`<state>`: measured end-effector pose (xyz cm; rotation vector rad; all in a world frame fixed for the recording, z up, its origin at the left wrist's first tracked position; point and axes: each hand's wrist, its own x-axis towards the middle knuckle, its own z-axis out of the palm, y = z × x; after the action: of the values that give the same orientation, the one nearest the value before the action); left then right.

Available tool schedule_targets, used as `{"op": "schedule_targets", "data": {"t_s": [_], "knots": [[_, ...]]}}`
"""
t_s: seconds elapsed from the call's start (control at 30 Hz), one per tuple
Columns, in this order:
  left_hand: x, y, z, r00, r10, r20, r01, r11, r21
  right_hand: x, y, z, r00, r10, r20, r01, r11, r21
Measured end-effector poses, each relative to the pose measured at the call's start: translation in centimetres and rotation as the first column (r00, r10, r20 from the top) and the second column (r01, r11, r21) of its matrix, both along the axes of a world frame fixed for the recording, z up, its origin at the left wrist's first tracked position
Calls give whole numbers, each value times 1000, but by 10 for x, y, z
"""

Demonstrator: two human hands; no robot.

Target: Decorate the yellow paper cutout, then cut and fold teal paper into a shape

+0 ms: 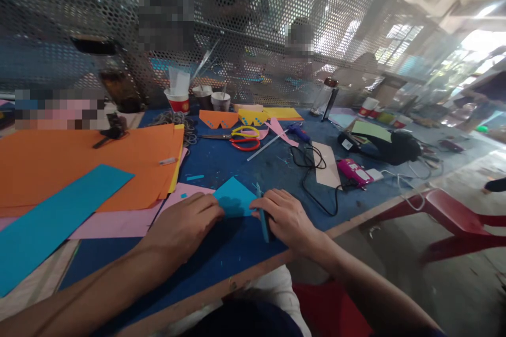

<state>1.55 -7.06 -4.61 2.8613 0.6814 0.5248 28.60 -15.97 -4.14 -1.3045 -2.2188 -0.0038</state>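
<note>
A small piece of bright blue paper (234,199), its top coming to a point, lies on the dark blue table top. My left hand (190,221) is closed at the paper's left edge, fingers together and pressing on it. At the right edge, my right hand (282,216) has its thumb and fingertips touching the paper. That hand is closed around a slim teal tool (264,225) that looks like a utility knife; its blade cannot be made out. A thin blue paper strip (195,177) lies just beyond the left hand.
Orange sheets (138,168) and a long blue strip (67,216) lie left. Scissors (237,138), a glue gun (301,132) with a black cord, and folded orange paper (219,118) are behind. Paper cups (177,100) stand by the mesh. A pink box (356,172) lies right.
</note>
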Motion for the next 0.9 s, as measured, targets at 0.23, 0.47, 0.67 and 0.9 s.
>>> {"op": "schedule_targets", "data": {"t_s": [0.23,0.47,0.67,0.9], "knots": [[-1,-25,-15,999,36,40,-47,944,328,7,-4,2,998,35,-46,-36,999,-30],[1,-55,-5,990,134,-38,-119,954,276,10,-4,3,990,54,-127,-63,996,-65],[6,-61,-8,995,96,-19,-88,966,243,12,-7,7,982,31,-186,-61,986,-155],[22,-66,-10,1000,2,6,-4,964,264,24,-11,10,970,-34,-240,-21,975,-223]]}}
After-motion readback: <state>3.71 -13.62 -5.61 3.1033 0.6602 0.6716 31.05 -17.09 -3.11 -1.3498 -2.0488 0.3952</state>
